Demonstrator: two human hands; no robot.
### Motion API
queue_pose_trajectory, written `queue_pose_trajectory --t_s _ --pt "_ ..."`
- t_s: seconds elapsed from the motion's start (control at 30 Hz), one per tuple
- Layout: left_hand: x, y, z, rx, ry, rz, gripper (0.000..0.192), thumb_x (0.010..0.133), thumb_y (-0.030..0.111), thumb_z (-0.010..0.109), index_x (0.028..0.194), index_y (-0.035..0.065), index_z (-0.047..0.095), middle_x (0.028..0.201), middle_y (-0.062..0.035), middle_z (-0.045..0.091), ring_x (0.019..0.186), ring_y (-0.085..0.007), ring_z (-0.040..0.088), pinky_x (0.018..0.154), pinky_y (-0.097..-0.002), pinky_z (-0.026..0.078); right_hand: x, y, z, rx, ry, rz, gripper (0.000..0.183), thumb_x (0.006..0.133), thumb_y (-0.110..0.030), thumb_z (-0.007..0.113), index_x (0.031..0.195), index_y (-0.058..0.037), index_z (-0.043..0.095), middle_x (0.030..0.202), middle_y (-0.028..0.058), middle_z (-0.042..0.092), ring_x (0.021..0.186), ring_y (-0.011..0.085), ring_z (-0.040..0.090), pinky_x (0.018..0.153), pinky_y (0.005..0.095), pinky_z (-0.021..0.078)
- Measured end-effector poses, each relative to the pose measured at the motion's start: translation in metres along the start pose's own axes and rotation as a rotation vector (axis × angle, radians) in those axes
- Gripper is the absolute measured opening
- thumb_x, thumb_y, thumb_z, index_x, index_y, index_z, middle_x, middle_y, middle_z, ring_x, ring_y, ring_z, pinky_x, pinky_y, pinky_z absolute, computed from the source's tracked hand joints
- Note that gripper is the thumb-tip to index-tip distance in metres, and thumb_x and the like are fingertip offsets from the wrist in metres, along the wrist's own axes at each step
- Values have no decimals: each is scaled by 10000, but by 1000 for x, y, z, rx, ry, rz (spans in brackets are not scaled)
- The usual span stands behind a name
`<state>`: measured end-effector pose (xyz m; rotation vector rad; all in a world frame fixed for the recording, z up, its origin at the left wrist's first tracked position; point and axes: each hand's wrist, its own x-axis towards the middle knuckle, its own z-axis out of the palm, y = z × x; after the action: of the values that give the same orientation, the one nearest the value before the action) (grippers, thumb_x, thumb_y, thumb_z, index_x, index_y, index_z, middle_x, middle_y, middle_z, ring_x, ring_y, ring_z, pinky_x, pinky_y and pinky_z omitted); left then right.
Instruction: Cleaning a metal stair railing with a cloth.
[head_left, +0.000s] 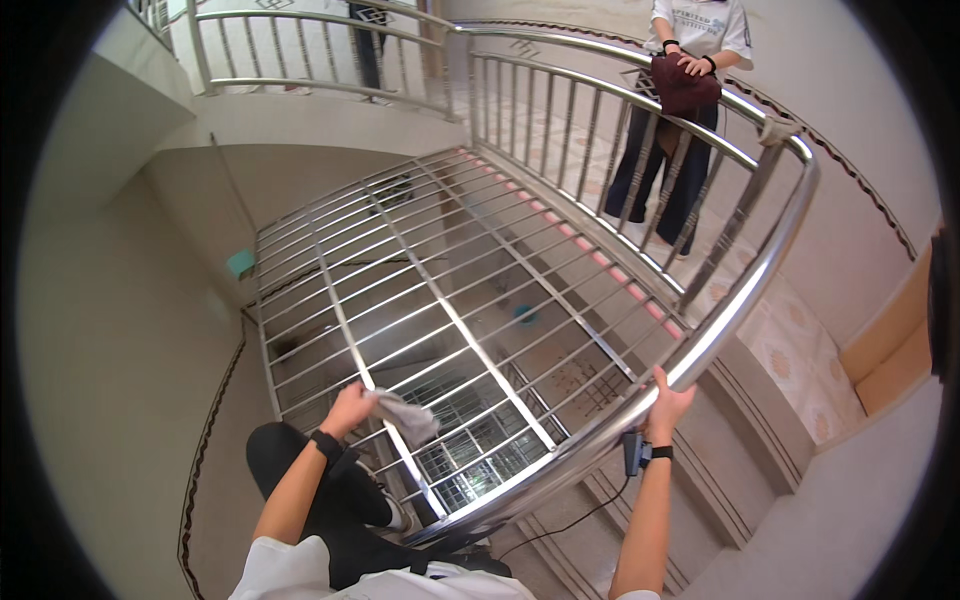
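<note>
A light grey cloth (405, 416) hangs from my left hand (351, 409), which grips it above the horizontal stainless steel grille (450, 307), close to one of its wide bars. My right hand (667, 409) rests against the thick polished metal handrail (720, 337), its thumb up along the rail and its other fingers partly hidden. I wear dark bands on both wrists, and a small device with a cable sits by the right one. One of my legs is bent beside the grille's near left edge.
Behind the railing (555, 127) stands a person (697, 45) with both hands on a dark red cloth (682, 86) over the top rail. Stairs (675, 480) descend under the handrail. Another cloth (778, 131) is tied at the railing's corner post. Lower floors show through the grille.
</note>
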<state>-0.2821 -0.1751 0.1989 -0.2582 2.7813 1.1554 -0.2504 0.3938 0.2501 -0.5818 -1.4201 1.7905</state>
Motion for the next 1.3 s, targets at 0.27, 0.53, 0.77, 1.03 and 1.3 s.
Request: queue_pose_trajectory --t_s 0.27,0.53,0.77,1.03,1.3 --pt "70 -23 -73 -110 144 -47 346 880 283 637 1003 -38 675 893 -134 699 793 -193 653 665 -364 519 7 11 13 -50 -42 7 467 855 -45 757 1234 21 491 1049 144 623 782 213 645 589 334 554" --pt "130 20 -220 886 161 657 191 802 206 607 740 33 661 696 -117 647 570 -292 566 558 -416 492 3 16 16 -135 -40 31 368 887 -61 715 1200 41 548 1092 152 617 808 217 617 611 340 554" --pt "114 124 -247 38 285 739 134 866 123 591 874 -5 628 667 -78 509 606 -198 515 583 -325 462 4 18 4 -151 -76 31 341 919 -97 686 1214 21 560 1088 117 613 885 196 596 677 365 538" --pt "242 55 -110 123 166 495 357 827 348 566 824 17 699 798 -246 663 741 -369 657 710 -445 534 9 19 1 -127 -86 15 327 898 -105 718 1149 41 566 1025 131 623 812 205 606 625 347 550" --pt "101 -78 219 -208 195 -160 494 828 337 700 1137 -32 592 1084 -306 676 1050 -460 655 912 -506 520 6 13 -3 -164 -40 43 349 904 -73 705 1191 65 562 1091 155 630 817 214 613 630 355 564"
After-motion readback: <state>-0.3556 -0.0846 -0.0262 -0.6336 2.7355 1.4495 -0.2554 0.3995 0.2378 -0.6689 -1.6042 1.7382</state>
